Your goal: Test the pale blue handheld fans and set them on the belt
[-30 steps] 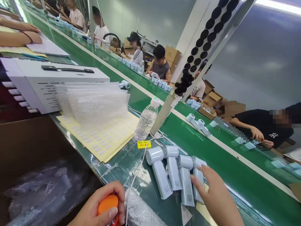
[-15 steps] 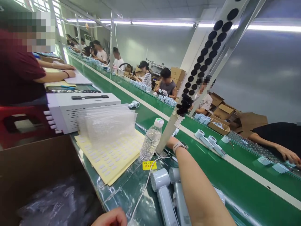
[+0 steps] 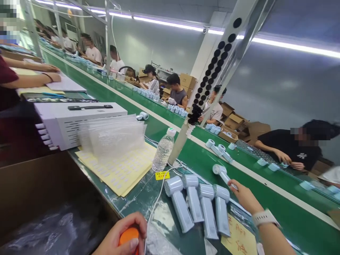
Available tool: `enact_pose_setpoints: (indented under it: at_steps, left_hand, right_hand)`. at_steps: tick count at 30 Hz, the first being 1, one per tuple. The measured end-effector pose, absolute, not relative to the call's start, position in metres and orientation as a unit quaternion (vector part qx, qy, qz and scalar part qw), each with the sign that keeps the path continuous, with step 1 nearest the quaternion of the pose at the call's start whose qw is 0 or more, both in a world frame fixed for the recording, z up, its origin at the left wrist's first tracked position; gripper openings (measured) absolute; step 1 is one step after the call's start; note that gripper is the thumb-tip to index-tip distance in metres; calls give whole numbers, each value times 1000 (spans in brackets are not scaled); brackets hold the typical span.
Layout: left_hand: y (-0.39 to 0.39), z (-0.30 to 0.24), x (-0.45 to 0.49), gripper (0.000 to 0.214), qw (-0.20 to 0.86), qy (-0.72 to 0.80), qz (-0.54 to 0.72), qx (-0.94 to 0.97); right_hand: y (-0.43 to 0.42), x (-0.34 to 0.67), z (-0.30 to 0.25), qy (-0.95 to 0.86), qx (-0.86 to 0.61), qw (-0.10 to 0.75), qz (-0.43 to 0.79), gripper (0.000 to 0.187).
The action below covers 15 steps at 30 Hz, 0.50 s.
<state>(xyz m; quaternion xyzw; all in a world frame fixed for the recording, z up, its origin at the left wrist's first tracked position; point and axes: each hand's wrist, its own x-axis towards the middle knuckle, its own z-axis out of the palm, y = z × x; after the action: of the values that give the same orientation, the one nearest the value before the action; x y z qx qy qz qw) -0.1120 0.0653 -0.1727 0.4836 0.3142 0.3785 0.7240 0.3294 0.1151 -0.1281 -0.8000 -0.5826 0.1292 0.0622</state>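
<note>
My right hand [image 3: 245, 196], with a pale watch strap at the wrist, grips the handle end of a light-blue handheld fan [image 3: 220, 170] above the green belt, its round grille head pointing away from me. Several more such handheld fans [image 3: 195, 198] lie side by side on the near table, to the left of that hand. At the bottom edge my left hand [image 3: 127, 232] is curled around an orange rounded object [image 3: 129, 238], partly hidden by the fingers. Clear plastic [image 3: 160, 242] lies beside my left hand. A yellow handwritten note [image 3: 237, 235] sits below the fans.
A water bottle [image 3: 163, 150] stands beside a slanted post [image 3: 183, 141] with black dots. Left are sticker sheets [image 3: 132, 186], a stack of clear bags [image 3: 114, 138] and a white box [image 3: 90, 122]. A carton [image 3: 53, 177] holds plastic. Co-workers sit across the conveyor [image 3: 186, 148].
My right arm has drawn back from behind the post to the right and now holds a fan. My left hand has come further into view, showing the orange object. The view has shifted rightward.
</note>
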Motion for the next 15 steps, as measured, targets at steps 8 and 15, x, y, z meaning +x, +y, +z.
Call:
enact_pose_setpoints:
  at_steps: [8,15]
  left_hand:
    - [61,-156,-104,43,730,314,435,423]
    - [37,-146,-88,44,705,375,477,367]
  right_hand:
    - [-33,283,-181,-548,-822,149,44,45]
    - [-66,214,-187,-547,-788,280,-34,51]
